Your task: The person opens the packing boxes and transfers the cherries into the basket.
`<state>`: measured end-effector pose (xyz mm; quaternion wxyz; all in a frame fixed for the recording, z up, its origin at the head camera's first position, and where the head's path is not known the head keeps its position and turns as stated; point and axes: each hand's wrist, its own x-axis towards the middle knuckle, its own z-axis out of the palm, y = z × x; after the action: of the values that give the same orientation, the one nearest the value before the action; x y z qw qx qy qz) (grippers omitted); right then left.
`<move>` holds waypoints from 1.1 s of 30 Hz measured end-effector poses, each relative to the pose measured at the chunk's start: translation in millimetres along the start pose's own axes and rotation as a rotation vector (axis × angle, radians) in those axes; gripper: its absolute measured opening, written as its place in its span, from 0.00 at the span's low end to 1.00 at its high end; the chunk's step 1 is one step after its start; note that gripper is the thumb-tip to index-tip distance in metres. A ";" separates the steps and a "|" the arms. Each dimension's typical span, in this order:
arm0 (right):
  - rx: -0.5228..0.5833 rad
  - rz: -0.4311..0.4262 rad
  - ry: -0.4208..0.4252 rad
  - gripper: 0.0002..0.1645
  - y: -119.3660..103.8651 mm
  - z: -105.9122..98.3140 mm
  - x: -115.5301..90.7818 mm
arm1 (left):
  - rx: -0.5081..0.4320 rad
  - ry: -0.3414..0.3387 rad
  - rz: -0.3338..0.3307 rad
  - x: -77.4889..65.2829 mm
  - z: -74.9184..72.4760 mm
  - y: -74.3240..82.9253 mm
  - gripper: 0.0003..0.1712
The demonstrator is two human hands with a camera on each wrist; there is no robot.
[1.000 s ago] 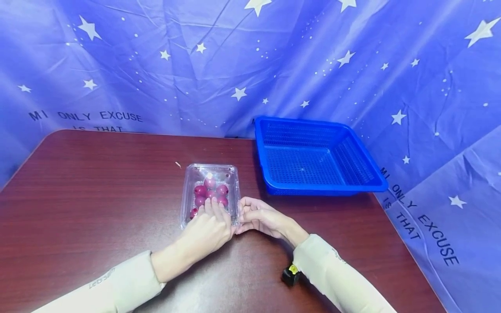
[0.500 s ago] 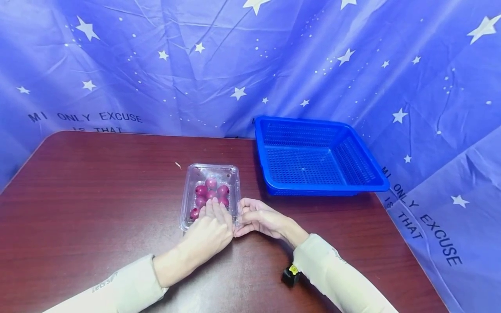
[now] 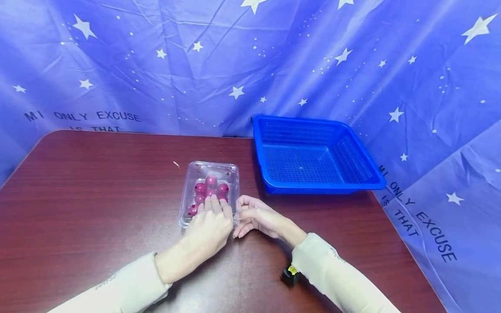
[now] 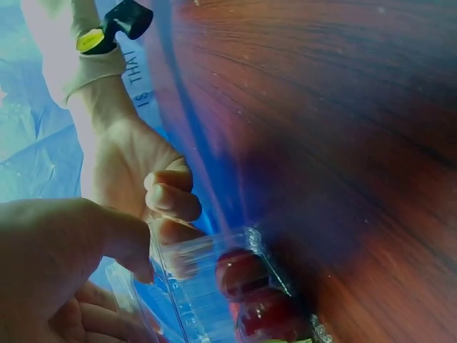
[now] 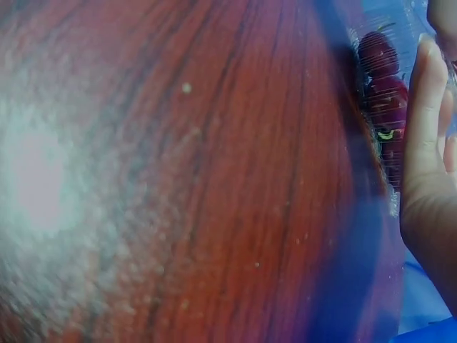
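A clear plastic clamshell box (image 3: 230,174) lies on the table with several round dark-red fruits (image 3: 211,180) inside; in the left wrist view two of the fruits (image 4: 268,314) show glossy through the plastic. My left hand (image 3: 209,228) rests on the near part of the lid, fingers straight and pointing away, the palm over the near edge. At the box's near right edge, my right hand (image 3: 264,218) holds the rim between thumb and curled fingers. The left wrist view shows its bent fingers (image 4: 175,200) right at the plastic corner.
A blue perforated basket (image 3: 303,189) stands at the back right of the brown wooden table (image 3: 98,191). Blue star-printed cloth (image 3: 235,65) hangs behind and to the right. A small pale scrap (image 3: 176,164) lies beyond the box, to its left.
The left hand's fingers have slid slightly farther over the lid. The right hand's lower fingers have spread a little at the box's edge. The box stays nearly in place.
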<state>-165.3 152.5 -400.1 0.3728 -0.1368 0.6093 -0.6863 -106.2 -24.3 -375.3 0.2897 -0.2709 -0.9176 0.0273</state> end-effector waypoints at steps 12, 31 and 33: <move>-0.196 -0.038 0.204 0.08 2.3 7.6 7.0 | -0.181 0.040 -0.056 4.5 -3.7 -8.9 0.24; -0.276 0.006 0.285 0.09 -4.9 17.8 11.6 | -0.388 0.048 -0.117 7.4 -12.1 -25.8 0.08; -0.266 0.022 0.290 0.08 -5.2 17.8 11.9 | -0.432 0.047 -0.134 8.0 -12.9 -27.8 0.07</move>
<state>-163.8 131.2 -394.4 0.2670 -0.0781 0.7435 -0.6081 -118.1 -45.3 -354.6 0.2474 -0.2656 -0.9111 -0.1954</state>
